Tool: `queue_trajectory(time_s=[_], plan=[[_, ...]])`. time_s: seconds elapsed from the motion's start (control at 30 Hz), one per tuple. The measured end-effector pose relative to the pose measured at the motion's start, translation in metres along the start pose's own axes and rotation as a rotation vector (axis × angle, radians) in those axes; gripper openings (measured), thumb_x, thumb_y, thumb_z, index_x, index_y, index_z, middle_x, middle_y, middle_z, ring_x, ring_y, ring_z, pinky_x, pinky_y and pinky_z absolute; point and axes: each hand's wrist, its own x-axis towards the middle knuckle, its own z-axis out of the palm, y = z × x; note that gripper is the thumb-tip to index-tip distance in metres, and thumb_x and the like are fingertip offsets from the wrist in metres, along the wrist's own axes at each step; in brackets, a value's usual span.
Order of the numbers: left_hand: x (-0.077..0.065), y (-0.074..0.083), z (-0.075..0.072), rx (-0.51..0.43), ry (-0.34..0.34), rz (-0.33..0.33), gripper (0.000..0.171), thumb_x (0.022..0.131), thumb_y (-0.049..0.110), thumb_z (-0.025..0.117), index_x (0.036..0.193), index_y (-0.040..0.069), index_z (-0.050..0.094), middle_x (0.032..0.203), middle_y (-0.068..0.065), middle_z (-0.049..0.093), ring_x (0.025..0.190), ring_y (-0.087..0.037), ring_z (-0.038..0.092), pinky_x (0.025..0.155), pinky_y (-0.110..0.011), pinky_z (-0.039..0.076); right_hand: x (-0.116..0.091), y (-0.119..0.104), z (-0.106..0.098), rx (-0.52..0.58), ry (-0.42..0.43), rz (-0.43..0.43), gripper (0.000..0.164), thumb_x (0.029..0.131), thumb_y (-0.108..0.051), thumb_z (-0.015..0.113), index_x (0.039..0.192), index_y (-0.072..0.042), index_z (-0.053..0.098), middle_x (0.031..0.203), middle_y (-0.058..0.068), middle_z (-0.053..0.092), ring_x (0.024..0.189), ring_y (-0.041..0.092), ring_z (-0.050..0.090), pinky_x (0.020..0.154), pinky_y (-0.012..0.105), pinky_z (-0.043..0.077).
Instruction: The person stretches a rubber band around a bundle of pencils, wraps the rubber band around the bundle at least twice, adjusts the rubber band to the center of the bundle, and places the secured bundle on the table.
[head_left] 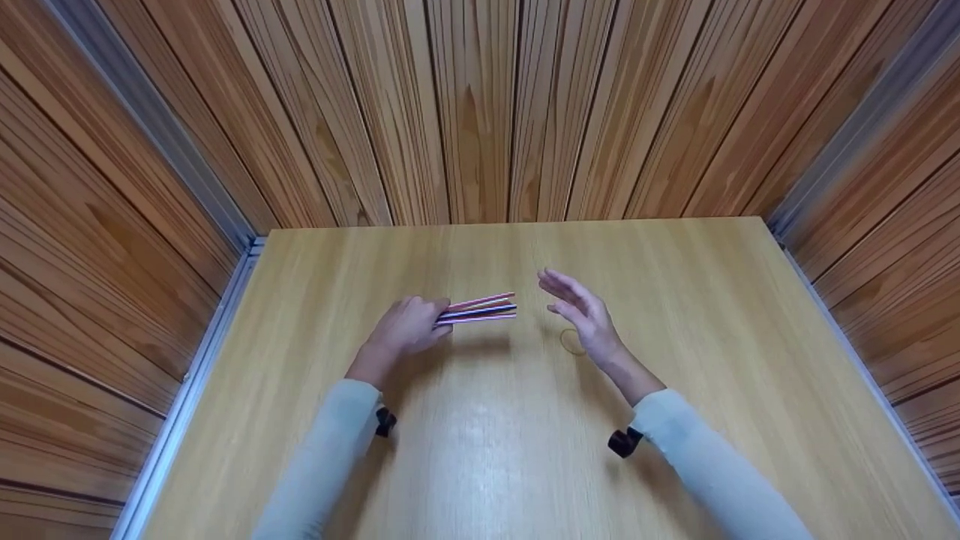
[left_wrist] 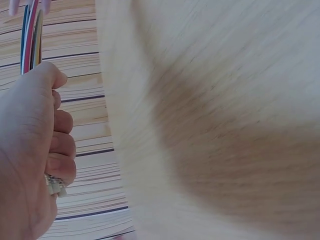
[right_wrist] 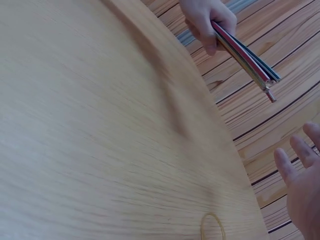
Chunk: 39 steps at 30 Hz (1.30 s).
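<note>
My left hand point(head_left: 411, 324) grips a bundle of thin coloured pencils point(head_left: 484, 308) above the table, their long ends pointing right and fanning slightly apart. In the left wrist view the curled fingers point(left_wrist: 62, 140) wrap round the bundle, and its short pale ends point(left_wrist: 55, 186) stick out below the fist. Facing the pencils' tips across a small gap, my right hand point(head_left: 589, 315) is held up with its fingers extended and nothing in it. A thin yellow rubber band point(head_left: 571, 342) lies on the table beneath the right hand, partly covered by it in the head view.
The wooden table point(head_left: 480, 465) reaches back to a plank wall point(head_left: 480, 112). More plank panels with metal frame posts point(head_left: 217, 307) stand at the left and right sides. A small black camera point(head_left: 624, 442) sits at the right wrist, another point(head_left: 385, 422) at the left.
</note>
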Motion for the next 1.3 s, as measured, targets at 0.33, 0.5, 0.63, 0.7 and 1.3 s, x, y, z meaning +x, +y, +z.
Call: queue_trajectory(time_s=[0.33,0.5,0.63,0.7,1.3], plan=[[0.003,0.004,-0.012,0.006,0.018,0.003,0.036,0.113,0.032,0.069,0.142,0.009,0.07,0.089,-0.009,0.063,0.075,-0.023,0.06,0.066,-0.029,0.044,-0.005,-0.001,0.015,-0.032,-0.107,0.049,0.062,0.113,0.001,0.048,0.171,0.013,0.028,0.178,0.037,0.033,0.167,0.044,0.037,0.122,0.017,0.047],[0.004,0.007,-0.014,0.013,0.025,0.032,0.033,0.114,0.03,0.068,0.138,0.008,0.07,0.089,-0.009,0.064,0.075,-0.023,0.06,0.066,-0.028,0.043,-0.008,0.002,0.023,-0.021,-0.188,0.032,0.066,0.113,0.001,0.049,0.172,0.014,0.021,0.182,0.036,0.022,0.17,0.019,0.037,0.124,0.017,0.044],[0.005,0.008,-0.017,0.021,0.026,0.036,0.032,0.113,0.03,0.068,0.137,0.008,0.07,0.091,-0.011,0.066,0.077,-0.024,0.06,0.067,-0.029,0.043,-0.009,0.002,0.027,-0.022,-0.222,0.031,0.069,0.113,0.002,0.049,0.173,0.013,0.017,0.183,0.036,0.015,0.173,0.039,0.025,0.125,0.016,0.042],[0.004,0.009,-0.018,0.031,0.025,0.031,0.033,0.113,0.03,0.068,0.138,0.008,0.07,0.093,-0.012,0.067,0.078,-0.025,0.061,0.067,-0.03,0.043,-0.009,0.001,0.028,-0.026,-0.233,0.037,0.07,0.113,0.002,0.05,0.173,0.013,0.016,0.184,0.034,0.014,0.172,0.051,0.018,0.125,0.016,0.042],[0.005,0.022,-0.024,0.068,0.018,-0.033,0.036,0.114,0.034,0.067,0.139,0.008,0.07,0.098,-0.012,0.07,0.084,-0.026,0.061,0.073,-0.033,0.046,-0.008,-0.001,0.033,-0.219,-0.196,0.078,0.072,0.114,-0.005,0.058,0.176,0.001,0.023,0.188,0.021,0.016,0.176,0.043,0.017,0.126,0.078,0.038]])
